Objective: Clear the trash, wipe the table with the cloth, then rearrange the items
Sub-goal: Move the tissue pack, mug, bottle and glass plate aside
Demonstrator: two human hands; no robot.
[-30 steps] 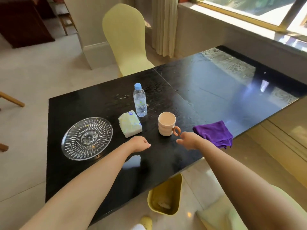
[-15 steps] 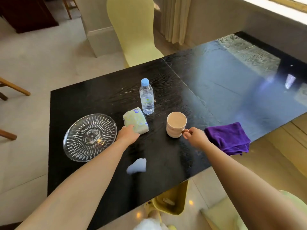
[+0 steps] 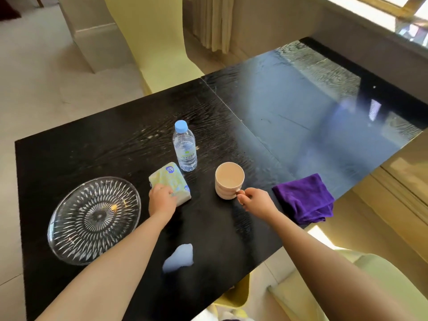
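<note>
Left grip (image 3: 162, 201) curls its fingers over the near end of a tissue pack (image 3: 170, 181). The pack lies flat and runs away from the grip toward a water bottle (image 3: 185, 147) standing upright just beyond it. Right grip (image 3: 254, 202) pinches the handle of a cup (image 3: 229, 181), whose body stands upright just to its left, between the two grips. A folded cloth (image 3: 303, 198) lies just to the right of the right grip, at the near edge. A round plate (image 3: 92, 218) rests to the left of the left grip, apart from it.

All of this sits on a black, glossy, wood-grained surface (image 3: 115, 140) made of two slabs with a seam between them. The far slab mirrors bluish window light. Beyond it are a pale yellow chair (image 3: 150, 42), a beige curtain (image 3: 208, 19) and a light floor (image 3: 41, 72).

The plate is clear cut glass with rays spreading from its centre. The cup is pinkish and ringed with ridges. The bottle is clear plastic with a blue cap, the pack is soft and yellow-green, and the cloth is plush purple.
</note>
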